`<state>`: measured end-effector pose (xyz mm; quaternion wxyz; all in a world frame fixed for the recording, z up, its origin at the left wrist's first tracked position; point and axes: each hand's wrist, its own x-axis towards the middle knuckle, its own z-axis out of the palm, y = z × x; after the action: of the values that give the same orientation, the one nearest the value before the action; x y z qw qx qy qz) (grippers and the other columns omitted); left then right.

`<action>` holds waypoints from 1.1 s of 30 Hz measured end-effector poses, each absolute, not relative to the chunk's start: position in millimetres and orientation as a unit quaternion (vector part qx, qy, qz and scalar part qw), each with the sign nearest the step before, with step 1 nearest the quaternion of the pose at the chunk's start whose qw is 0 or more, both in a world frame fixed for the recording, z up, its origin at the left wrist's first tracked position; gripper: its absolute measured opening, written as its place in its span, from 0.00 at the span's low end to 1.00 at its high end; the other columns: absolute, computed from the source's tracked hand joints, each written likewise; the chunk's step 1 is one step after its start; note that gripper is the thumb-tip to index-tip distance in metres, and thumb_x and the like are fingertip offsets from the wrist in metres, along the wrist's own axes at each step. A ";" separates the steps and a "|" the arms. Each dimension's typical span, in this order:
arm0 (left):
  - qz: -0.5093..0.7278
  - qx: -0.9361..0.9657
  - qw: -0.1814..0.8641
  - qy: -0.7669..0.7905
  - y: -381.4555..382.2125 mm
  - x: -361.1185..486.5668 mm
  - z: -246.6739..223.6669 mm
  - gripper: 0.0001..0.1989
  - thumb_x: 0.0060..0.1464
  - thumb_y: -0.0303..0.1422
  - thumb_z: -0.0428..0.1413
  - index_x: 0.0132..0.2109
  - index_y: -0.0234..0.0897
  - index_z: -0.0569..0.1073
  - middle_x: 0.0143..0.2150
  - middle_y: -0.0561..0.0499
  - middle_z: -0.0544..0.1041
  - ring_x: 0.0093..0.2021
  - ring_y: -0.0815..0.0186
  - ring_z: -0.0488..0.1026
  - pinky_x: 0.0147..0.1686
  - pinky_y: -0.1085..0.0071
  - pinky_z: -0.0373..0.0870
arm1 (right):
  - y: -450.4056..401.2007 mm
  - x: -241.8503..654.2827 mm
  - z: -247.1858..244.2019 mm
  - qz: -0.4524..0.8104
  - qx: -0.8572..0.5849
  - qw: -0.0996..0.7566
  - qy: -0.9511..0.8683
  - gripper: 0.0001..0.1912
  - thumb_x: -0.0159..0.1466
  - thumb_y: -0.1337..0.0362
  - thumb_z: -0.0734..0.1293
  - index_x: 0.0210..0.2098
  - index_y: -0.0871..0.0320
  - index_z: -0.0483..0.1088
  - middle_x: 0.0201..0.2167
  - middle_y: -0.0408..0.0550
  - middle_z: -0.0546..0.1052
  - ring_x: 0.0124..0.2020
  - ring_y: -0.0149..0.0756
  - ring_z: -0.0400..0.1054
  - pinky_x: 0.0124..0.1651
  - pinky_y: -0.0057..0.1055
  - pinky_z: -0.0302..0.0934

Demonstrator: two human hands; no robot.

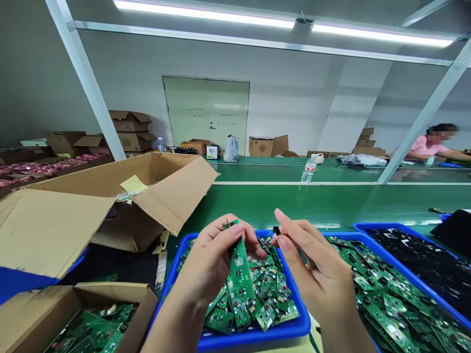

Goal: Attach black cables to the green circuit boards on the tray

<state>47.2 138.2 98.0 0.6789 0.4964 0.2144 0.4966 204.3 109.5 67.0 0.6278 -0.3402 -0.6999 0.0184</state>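
My left hand is closed around a long, narrow green circuit board, its thumb pressed on the board near the upper end. To the right of it, my right hand pinches a small black piece between thumb and fingers; its exact kind is too small to make out. The two hands are apart. Below them is a blue tray filled with loose green circuit boards, some with red parts on them.
A second blue tray of circuit boards is at right, beside a blue tray of black pieces. Open cardboard boxes stand at left; the nearer box holds boards. A water bottle stands ahead. A person works far right.
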 end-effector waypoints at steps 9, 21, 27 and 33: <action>0.515 0.339 0.761 0.202 140.2 63.8 95.9 0.13 0.42 0.35 0.64 0.27 0.32 0.68 0.23 0.59 0.63 0.19 0.81 0.60 0.20 0.84 0.65 | 111.7 201.3 67.4 0.091 -0.349 0.671 -0.647 0.10 0.61 0.72 0.66 0.42 0.56 0.71 0.33 0.45 0.77 0.30 0.31 0.74 0.34 0.26 0.73; 0.431 0.627 0.574 0.302 134.3 60.6 84.7 0.14 0.57 0.38 0.50 0.27 0.35 0.66 0.21 0.56 0.64 0.24 0.73 0.61 0.25 0.76 0.58 | 107.9 206.8 72.3 -0.053 -0.338 0.577 -0.742 0.09 0.64 0.76 0.60 0.41 0.57 0.65 0.34 0.47 0.74 0.37 0.33 0.71 0.40 0.29 0.68; 0.416 0.668 0.523 0.328 132.0 58.3 84.1 0.14 0.60 0.34 0.45 0.27 0.37 0.65 0.21 0.57 0.66 0.25 0.71 0.64 0.29 0.75 0.61 | 110.8 208.6 72.1 -0.107 -0.347 0.527 -0.769 0.12 0.63 0.80 0.57 0.40 0.59 0.64 0.32 0.47 0.73 0.37 0.33 0.69 0.40 0.29 0.66; 0.378 0.711 0.476 0.353 131.1 57.3 90.0 0.16 0.60 0.35 0.44 0.25 0.37 0.64 0.19 0.57 0.69 0.24 0.71 0.64 0.29 0.73 0.60 | 112.6 208.5 72.1 -0.099 -0.357 0.524 -0.767 0.09 0.65 0.76 0.57 0.39 0.59 0.64 0.30 0.47 0.73 0.33 0.32 0.69 0.37 0.28 0.65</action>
<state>57.3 131.1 90.0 0.4760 0.7110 0.3531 0.3784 208.5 112.6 72.1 0.5239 -0.3566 -0.7672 -0.0990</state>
